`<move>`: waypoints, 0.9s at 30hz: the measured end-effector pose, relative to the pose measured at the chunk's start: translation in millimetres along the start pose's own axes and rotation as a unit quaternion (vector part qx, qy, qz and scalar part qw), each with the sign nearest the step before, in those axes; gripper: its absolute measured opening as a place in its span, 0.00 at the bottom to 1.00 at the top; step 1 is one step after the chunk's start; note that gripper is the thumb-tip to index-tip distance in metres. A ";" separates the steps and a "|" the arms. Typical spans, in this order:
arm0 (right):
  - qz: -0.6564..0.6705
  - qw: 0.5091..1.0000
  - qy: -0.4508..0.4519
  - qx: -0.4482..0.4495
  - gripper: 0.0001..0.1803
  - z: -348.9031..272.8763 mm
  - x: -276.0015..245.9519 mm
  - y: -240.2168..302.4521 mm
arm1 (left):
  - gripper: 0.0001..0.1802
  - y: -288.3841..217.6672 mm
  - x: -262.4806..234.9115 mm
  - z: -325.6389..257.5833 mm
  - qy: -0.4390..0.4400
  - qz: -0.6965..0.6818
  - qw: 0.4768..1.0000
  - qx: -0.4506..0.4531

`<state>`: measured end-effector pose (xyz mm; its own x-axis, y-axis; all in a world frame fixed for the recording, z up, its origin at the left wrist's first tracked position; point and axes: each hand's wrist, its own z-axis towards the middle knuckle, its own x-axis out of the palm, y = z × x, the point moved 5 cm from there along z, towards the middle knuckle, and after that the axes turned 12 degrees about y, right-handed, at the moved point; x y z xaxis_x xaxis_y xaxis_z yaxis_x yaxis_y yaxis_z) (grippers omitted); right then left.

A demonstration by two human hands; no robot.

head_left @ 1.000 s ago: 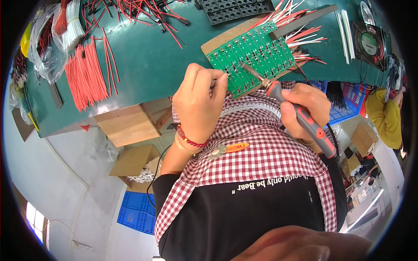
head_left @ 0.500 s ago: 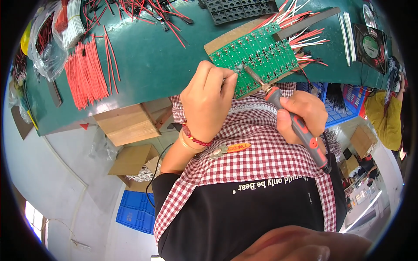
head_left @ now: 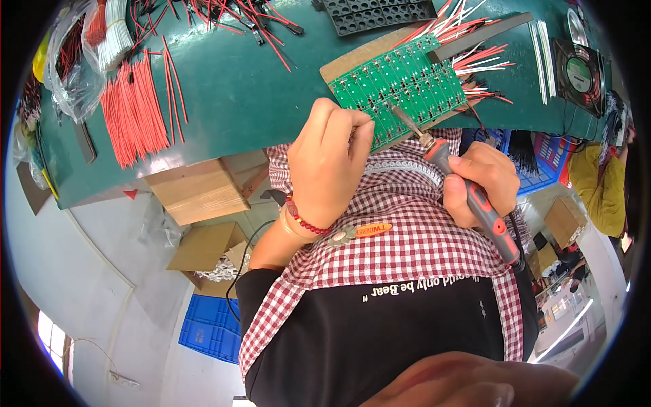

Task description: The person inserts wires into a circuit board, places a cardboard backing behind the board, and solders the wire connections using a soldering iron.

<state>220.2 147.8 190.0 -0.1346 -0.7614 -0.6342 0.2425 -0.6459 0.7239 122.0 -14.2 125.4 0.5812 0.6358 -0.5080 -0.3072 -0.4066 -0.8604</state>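
I see the right hand (head_left: 475, 180) wrapped closed around the grey-and-red handle of a soldering iron (head_left: 468, 193), its metal tip resting on the near part of the green circuit board (head_left: 400, 88). The left hand (head_left: 325, 163) has its fingers curled in and pinched together at the board's near edge (I cannot tell whether anything thin sits between the fingertips). The board lies on a brown backing panel (head_left: 352, 57) at the front edge of the green bench (head_left: 237, 88), just ahead of my checked shirt. Red and white leads (head_left: 481, 57) fan out from the board's right side. Further left on the bench lies a bundle of cut red wires (head_left: 135, 112); a black tray (head_left: 380, 12) sits beyond the board, and a small fan (head_left: 576, 71) is at far right.
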 end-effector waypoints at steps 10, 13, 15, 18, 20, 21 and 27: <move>0.024 0.999 0.017 0.030 0.11 2.6 -1.6 -3.9 | 0.08 0.0 1.5 2.6 -0.006 0.025 1.000 0.003; 0.023 0.999 0.017 0.031 0.11 3.4 -1.4 -4.2 | 0.08 1.3 2.8 3.4 -0.003 0.032 0.999 0.006; 0.023 0.999 0.017 0.029 0.11 4.5 -1.5 -3.9 | 0.08 -0.5 3.8 4.1 -0.006 0.034 0.999 0.010; 0.022 0.999 0.021 0.024 0.11 6.0 -2.2 -3.6 | 0.08 -3.0 5.4 3.7 -0.006 0.043 0.999 0.012; 0.021 0.999 0.032 0.023 0.11 5.3 -2.8 -3.7 | 0.08 -4.0 6.4 2.9 -0.002 0.051 0.999 0.010; 0.021 0.999 0.031 0.023 0.11 4.9 -3.0 -3.4 | 0.08 -4.9 7.0 2.5 0.003 0.055 0.998 0.014; 0.026 0.999 0.030 0.025 0.11 5.7 -5.4 -3.4 | 0.09 -7.7 5.3 3.4 0.007 0.056 0.998 0.017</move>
<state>214.6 153.8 192.5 -0.0651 -0.7897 -0.6100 0.1985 -0.6093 0.7677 124.9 -5.5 129.2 0.5523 0.5774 -0.6013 -0.3968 -0.4523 -0.7988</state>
